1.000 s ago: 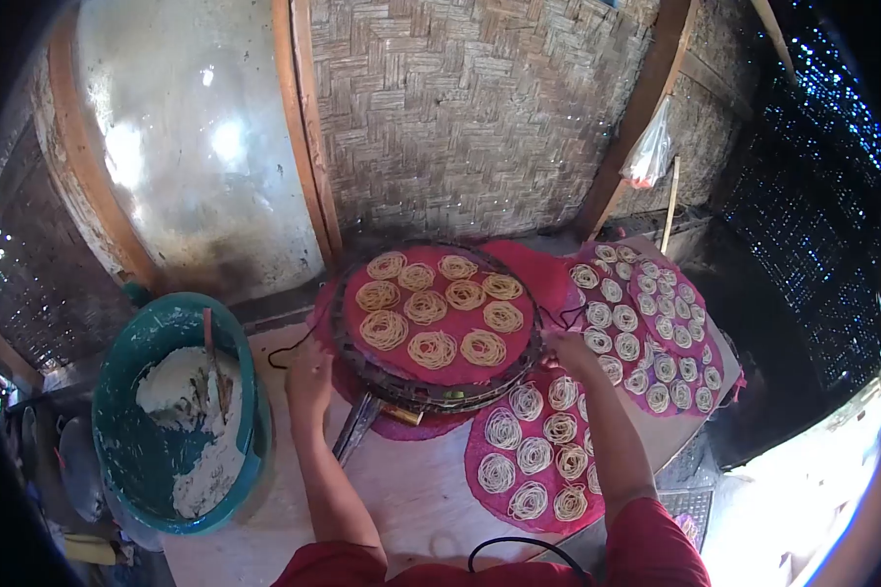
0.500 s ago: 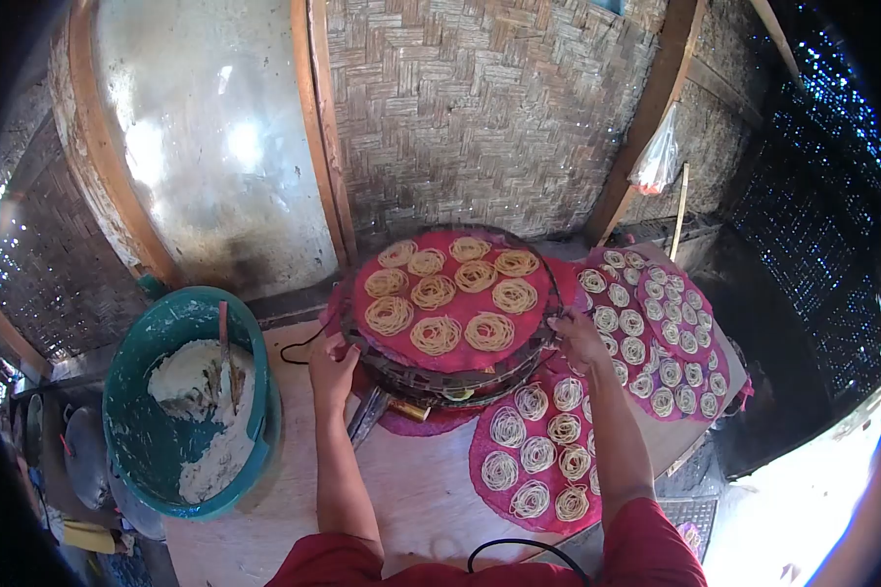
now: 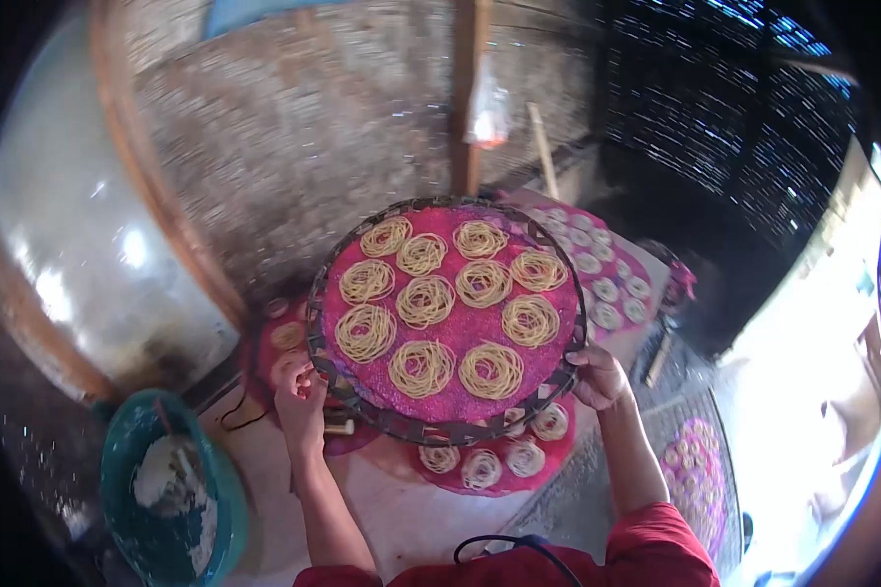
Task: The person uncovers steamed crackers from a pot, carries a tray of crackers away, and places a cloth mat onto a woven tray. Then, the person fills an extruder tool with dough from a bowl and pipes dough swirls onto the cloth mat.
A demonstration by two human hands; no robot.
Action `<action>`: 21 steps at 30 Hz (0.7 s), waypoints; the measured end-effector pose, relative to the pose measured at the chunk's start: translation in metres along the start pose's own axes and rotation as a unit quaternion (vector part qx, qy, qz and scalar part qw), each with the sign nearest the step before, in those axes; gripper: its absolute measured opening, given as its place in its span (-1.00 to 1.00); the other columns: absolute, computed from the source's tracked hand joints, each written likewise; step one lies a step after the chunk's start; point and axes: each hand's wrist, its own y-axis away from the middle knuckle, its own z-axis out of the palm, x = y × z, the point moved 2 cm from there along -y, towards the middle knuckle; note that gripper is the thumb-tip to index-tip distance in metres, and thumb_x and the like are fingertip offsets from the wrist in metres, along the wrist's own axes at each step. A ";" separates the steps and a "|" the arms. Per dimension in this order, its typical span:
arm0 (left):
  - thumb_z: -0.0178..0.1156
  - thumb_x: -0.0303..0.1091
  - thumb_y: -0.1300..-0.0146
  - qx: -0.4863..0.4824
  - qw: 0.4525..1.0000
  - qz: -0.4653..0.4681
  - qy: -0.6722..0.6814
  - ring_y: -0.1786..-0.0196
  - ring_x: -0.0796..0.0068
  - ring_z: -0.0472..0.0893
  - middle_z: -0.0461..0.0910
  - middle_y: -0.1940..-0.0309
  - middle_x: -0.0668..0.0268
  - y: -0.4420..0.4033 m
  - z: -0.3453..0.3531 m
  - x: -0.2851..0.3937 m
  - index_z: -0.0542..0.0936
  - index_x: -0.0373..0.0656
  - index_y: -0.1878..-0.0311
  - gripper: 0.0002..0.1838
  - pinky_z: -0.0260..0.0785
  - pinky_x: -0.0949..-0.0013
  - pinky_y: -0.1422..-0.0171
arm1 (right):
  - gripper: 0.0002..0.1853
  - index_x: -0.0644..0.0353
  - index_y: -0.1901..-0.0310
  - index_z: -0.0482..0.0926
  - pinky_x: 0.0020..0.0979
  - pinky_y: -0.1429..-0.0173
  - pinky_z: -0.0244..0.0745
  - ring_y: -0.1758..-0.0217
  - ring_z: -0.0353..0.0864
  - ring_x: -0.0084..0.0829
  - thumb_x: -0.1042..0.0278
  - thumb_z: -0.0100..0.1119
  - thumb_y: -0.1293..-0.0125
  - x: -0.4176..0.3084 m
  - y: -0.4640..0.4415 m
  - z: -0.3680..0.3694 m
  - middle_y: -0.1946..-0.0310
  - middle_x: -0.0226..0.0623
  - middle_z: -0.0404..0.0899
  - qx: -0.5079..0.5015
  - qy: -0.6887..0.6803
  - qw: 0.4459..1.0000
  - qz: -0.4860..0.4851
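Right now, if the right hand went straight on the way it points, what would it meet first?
The tray's rim, which the right hand already seems to grip; exact depth is unclear.

The person holds both arms out in front, with the hands well apart. The left arm [image 3: 329,514] reaches forward and leans a bit to the left. Its wrist looks almost straight, and the left hand [image 3: 301,399] is curled up in a grip. The right arm [image 3: 634,452] reaches forward and leans a bit to the left too. The right hand [image 3: 600,378] grips with its thumb [image 3: 581,359] on top, pointing inward. Some of its fingers are hidden underneath. Both forearms are bare.
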 end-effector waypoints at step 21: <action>0.13 -0.34 -0.26 -0.435 0.898 -0.029 0.062 0.03 0.54 0.40 0.39 -0.09 0.23 -0.179 0.111 -0.016 0.34 -0.22 -0.22 -0.53 0.24 0.45 -0.15 | -0.33 0.19 -0.26 0.20 -0.13 -0.29 0.29 -0.19 0.40 -0.18 0.69 -0.03 -0.02 0.176 0.222 0.108 -0.17 -0.17 0.35 0.563 -0.044 0.764 -0.313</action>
